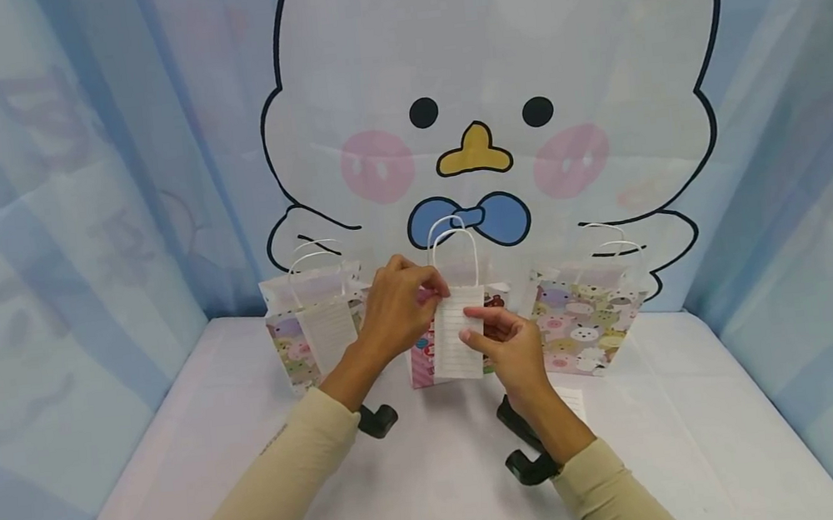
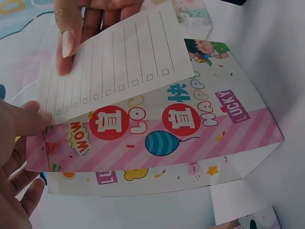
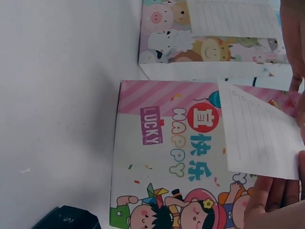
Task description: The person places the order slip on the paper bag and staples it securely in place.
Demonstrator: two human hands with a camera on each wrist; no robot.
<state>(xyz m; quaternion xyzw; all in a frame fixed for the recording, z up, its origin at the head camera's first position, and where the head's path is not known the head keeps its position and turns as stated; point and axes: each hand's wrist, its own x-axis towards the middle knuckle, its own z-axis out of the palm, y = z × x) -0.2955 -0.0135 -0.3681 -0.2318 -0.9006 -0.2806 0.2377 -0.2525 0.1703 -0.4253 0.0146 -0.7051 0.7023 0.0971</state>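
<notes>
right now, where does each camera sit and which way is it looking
Head: worn on the head, facing forward and down, with the cartoon backdrop ahead; shows the left hand, right hand and beige sleeves.
Left wrist: worn on that wrist, facing the checkbox-lined card and pink-striped "HAPPY" gift bag; parts of both hands show.
Right wrist: worn on that wrist, facing the same bag, with an animal-print gift bag beside it; parts of both hands show.
Shared: both wrist views show the card and the "HAPPY" bag.

Ctr bag (image 3: 131,162): smooth ppr; lined card (image 1: 458,344): matt ppr; backdrop (image 1: 109,114): matt cloth.
</notes>
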